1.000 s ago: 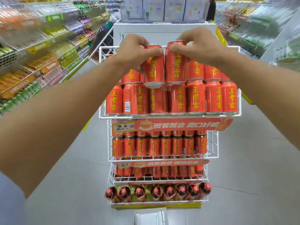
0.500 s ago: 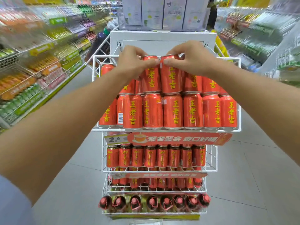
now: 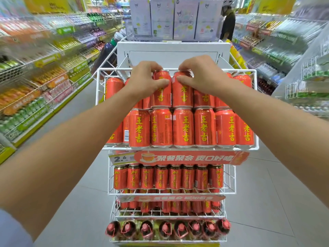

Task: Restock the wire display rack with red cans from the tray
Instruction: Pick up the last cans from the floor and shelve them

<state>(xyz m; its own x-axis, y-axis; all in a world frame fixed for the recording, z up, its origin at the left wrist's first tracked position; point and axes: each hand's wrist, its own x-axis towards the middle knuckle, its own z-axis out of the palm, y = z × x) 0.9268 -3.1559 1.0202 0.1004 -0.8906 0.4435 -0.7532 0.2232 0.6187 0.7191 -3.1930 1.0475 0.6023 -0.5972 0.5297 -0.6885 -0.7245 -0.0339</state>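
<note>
Two red cans side by side in the upper layer of the top basket of the wire display rack (image 3: 99,111), both upright, sitting on the cans of the bottom row. Left can (image 3: 161,91) gripped by the left hand (image 3: 147,77), fingers curled over its lid, thumb on the front. Right can (image 3: 182,93) gripped by the right hand (image 3: 199,75) the same way; the two cans touch or nearly touch. Yellow characters 王老吉 run down each can; same label on the front row (image 3: 185,128) below, six cans across, one at far left turned to show a barcode. Below the basket, a red banner (image 3: 190,157) with a teacup graphic and white Chinese writing, blurred; a price tag (image 3: 121,158) beside it reads 2.6. Second tier (image 3: 167,177) holds darker red cans with yellow script, a different brand, not legible. Third tier similar, half hidden by another banner. Bottom tier: bottles with red caps (image 3: 165,229) lying neck-out. Behind the rack, white cartons (image 3: 169,18) with cartoon print. Aisle shelving either side, blurred.
</note>
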